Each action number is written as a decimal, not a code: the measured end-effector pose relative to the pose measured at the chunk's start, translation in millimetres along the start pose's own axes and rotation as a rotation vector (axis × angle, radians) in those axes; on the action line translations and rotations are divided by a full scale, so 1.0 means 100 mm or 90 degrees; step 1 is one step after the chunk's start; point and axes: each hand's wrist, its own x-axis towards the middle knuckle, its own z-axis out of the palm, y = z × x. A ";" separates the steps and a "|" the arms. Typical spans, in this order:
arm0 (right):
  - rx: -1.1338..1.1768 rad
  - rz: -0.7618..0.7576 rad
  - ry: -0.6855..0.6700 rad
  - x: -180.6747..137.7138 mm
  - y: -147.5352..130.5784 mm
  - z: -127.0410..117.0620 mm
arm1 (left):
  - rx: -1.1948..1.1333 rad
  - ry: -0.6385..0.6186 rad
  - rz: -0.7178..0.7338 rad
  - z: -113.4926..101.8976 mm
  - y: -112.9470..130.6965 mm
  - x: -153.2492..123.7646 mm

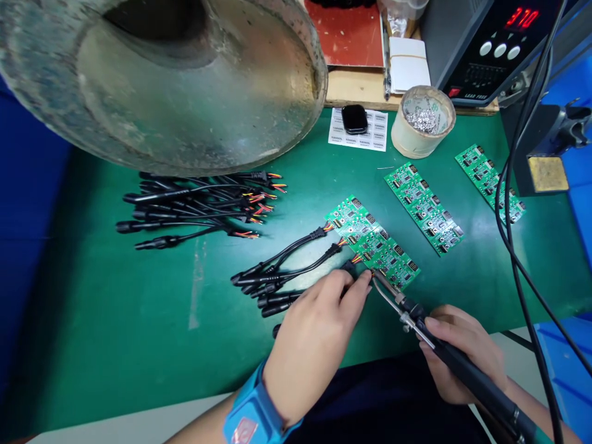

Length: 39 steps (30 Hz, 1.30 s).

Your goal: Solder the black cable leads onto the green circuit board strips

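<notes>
My right hand (462, 357) is closed around a black soldering iron (444, 348), whose metal tip touches the near corner of a green circuit board panel (377, 246) on the green mat (139, 308). My left hand (319, 336), with a blue wrist strap, pinches a black cable (287, 299) and holds its wire ends against that same corner. Two more black cables (287, 259) are attached to the panel's left edge.
A pile of loose black cables (198, 206) lies at the left. Two more board panels (423, 206) (490, 182) lie at the right. A tape roll holding solder scraps (423, 120), a smartwatch (354, 118), a soldering station (499, 43) reading 370 and a large metal hood (185, 86) stand behind.
</notes>
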 end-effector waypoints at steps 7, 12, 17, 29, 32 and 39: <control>0.084 0.059 0.132 -0.18 0.05 -0.03 | 0.005 0.004 -0.013 -0.01 0.01 0.03; 0.141 0.111 0.158 -0.21 0.08 -0.01 | -0.002 0.020 -0.023 -0.02 -0.06 0.05; 0.078 0.053 0.048 -0.02 0.02 0.03 | -0.012 0.027 -0.026 -0.01 -0.09 0.06; 0.001 0.007 0.013 0.12 -0.04 0.09 | -0.016 0.019 -0.031 -0.01 -0.08 0.06; 0.020 0.035 0.032 0.07 -0.04 0.07 | -0.018 0.005 -0.037 -0.01 -0.08 0.05; 0.113 0.138 0.164 -0.23 0.09 0.03 | -0.022 -0.010 -0.040 -0.06 -0.08 0.10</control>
